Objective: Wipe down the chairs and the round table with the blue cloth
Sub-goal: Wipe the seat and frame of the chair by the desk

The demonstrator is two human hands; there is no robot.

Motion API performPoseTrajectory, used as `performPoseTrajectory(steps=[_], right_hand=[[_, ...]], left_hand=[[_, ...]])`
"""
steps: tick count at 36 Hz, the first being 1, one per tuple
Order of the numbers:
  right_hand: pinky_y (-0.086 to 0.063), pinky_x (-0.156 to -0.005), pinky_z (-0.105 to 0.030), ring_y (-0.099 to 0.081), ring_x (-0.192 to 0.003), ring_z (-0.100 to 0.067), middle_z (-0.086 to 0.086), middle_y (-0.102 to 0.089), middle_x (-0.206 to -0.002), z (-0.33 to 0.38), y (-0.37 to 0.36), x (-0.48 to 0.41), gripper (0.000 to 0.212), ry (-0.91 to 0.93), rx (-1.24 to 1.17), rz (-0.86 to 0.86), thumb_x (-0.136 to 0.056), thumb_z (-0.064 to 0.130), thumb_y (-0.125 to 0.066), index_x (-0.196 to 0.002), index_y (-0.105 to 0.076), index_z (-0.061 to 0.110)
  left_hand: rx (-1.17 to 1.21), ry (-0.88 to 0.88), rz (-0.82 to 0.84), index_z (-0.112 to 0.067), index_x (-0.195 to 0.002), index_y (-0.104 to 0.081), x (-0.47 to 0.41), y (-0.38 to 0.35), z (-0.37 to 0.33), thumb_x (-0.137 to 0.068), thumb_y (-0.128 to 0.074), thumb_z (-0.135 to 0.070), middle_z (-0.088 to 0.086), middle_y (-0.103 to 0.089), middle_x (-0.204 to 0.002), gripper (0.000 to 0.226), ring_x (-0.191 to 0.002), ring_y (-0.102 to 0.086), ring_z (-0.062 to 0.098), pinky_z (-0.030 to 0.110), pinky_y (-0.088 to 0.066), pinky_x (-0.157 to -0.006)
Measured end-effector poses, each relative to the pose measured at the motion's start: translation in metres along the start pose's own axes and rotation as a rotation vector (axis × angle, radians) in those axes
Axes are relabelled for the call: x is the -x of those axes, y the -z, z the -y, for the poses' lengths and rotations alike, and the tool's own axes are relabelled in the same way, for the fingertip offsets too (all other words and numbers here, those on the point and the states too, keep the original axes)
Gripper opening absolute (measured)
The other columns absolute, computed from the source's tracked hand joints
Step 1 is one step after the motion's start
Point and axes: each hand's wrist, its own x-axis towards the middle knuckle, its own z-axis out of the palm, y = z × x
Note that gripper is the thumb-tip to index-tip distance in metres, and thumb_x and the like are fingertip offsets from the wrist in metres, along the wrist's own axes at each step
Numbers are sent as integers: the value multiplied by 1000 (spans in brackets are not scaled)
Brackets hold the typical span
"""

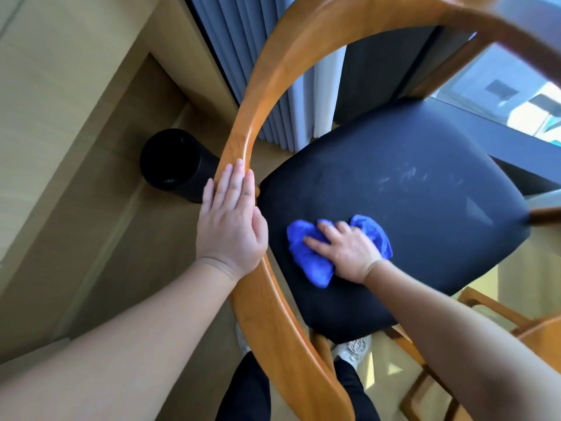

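On the black chair seat (409, 183), around 7 o'clock, the right hand (346, 250) is pressing flat fingers (315, 243) onto the soft-looking, light, bunched blue cloth (306, 259), best pushed from on top. The left hand (230, 220) is resting flat on the curved wooden rail (243, 138).

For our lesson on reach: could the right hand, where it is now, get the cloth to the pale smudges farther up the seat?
Probably yes. The right hand presses the cloth on the seat, and only bare seat lies between it and the smudges.
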Motion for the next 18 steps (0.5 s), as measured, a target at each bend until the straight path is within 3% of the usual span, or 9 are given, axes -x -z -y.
performPoseTrajectory(steps=[5, 9, 12, 15, 18], right_hand=[[-47, -52, -38, -56, -75, -36, -18, -57, -115, -44, 23, -33, 63, -248, -17, -64, -64, 20, -77, -124, -62, 28], [-45, -76, -42, -47, -103, -37, -13, -38, -141, -54, 34, -51, 67, -493, -67, -12, -80, 28, -60, -143, -39, 35], [-44, -84, -45, -44, -108, -37, -12, -33, -144, -50, 29, -44, 79, -478, -68, -52, -74, 55, -59, -145, -33, 35], [-43, -85, -48, -43, -106, -36, -10, -34, -140, -45, 22, -36, 98, -457, -50, -84, -64, 88, -43, -145, -35, 33], [-47, -82, -44, -45, -103, -35, -10, -36, -139, -46, 28, -42, 85, -482, -78, -97, -73, 80, -43, -145, -36, 34]], left_hand=[[-5, -22, -5, -5, -144, -33, -1, 1, 1, -93, -30, -31, 13, -29, -152, 57, -142, -21, 25, 40, -15, -116], [-21, -20, -5, -6, -144, -34, -1, 0, 1, -92, -33, -33, 12, -29, -152, 59, -142, -21, 26, 39, -15, -116], [-33, -22, 4, -6, -144, -35, -1, 0, 0, -90, -38, -32, 12, -28, -152, 60, -142, -21, 26, 38, -12, -116], [-42, -17, 3, -6, -144, -35, -1, 1, 0, -90, -39, -32, 12, -29, -152, 60, -142, -22, 26, 38, -12, -115], [-46, -21, 2, -6, -144, -35, -1, 1, 0, -90, -38, -32, 13, -29, -152, 60, -142, -22, 26, 39, -12, -115]])
